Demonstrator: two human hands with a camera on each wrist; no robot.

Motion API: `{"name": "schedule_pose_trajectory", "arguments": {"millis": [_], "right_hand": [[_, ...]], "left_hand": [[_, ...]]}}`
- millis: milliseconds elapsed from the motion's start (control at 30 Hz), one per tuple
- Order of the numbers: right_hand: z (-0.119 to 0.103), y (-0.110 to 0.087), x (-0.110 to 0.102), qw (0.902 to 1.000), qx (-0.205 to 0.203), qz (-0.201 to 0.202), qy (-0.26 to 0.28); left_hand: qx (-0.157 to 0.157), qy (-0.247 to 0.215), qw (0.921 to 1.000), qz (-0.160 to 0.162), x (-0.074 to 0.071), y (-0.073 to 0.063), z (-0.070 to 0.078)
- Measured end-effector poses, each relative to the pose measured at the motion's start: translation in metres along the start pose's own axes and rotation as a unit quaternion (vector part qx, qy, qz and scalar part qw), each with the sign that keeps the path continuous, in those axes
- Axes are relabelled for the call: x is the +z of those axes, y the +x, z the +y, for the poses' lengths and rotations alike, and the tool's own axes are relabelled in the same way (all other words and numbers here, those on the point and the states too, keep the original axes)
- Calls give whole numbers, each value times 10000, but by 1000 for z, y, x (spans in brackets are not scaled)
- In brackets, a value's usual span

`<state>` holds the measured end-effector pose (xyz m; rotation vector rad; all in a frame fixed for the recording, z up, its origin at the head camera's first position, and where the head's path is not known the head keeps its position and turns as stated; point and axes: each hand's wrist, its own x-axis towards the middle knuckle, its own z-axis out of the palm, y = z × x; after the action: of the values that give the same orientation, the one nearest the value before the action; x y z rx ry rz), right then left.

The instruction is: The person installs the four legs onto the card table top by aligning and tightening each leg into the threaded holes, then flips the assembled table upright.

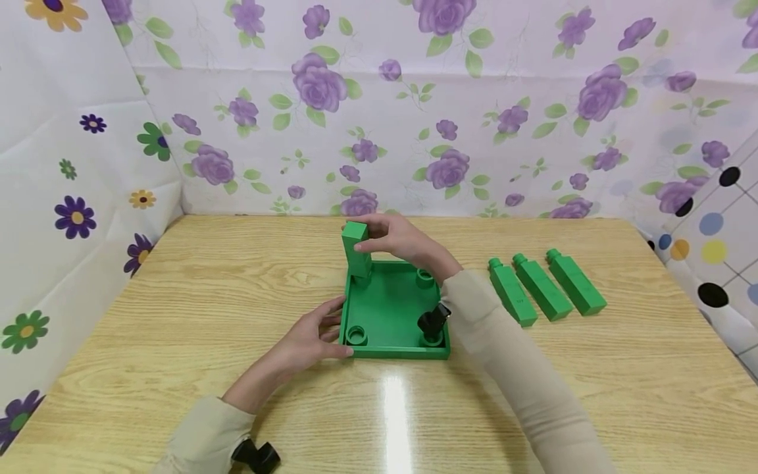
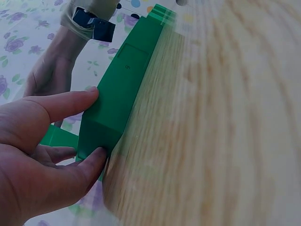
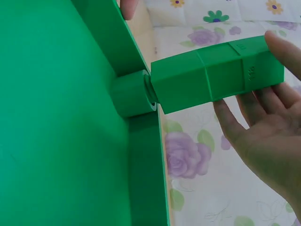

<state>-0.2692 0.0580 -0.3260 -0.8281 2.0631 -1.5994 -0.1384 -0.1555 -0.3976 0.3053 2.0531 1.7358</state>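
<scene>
A green square tabletop-like tray with a low rim lies on the wooden table, a round socket in each corner. My left hand grips its near-left corner, the thumb by the front rim and the fingers along the left side. My right hand holds a green block-shaped leg upright at the far-left corner. In the right wrist view, the narrow end of this leg sits at the mouth of the socket, a thin part of its neck still showing. Thumb and fingers rest on opposite sides of the leg.
Three more green legs with threaded ends, a left one, a middle one and a right one, lie side by side on the wooden table. Floral cloth hangs behind. A black wrist camera overlaps the near-right socket.
</scene>
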Motion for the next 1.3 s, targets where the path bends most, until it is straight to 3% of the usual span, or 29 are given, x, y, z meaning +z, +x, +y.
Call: {"name": "schedule_pose_trajectory", "arguments": {"millis": [133,267,500,733,867,1033,1167,1300], "right_hand": [[2,-1,1,9997,37,240,-15],[2,-2,4,9969,176,729,-217],[1,-1,15,9807,222,1700,-943],[2,-4,20,9708,322,2153,-1011],[1,-4,20,9735,259,2013,-1058],[2,-2,16,9836,170,1583,-849],[4,-2,8,9950,-3,938,-339],[5,-1,3,9993,-207,307,63]], "left_hand": [[4,19,10000,7,0,0,0],[40,15,10000,11,-1,0,0],[2,-24,10000,70,0,0,1],[-84,-54,9999,86,1,1,2],[-92,-43,9999,111,1,1,1],[-92,-32,9999,105,1,1,0],[-73,-25,10000,54,1,0,-1],[-32,-22,10000,46,1,0,-1]]}}
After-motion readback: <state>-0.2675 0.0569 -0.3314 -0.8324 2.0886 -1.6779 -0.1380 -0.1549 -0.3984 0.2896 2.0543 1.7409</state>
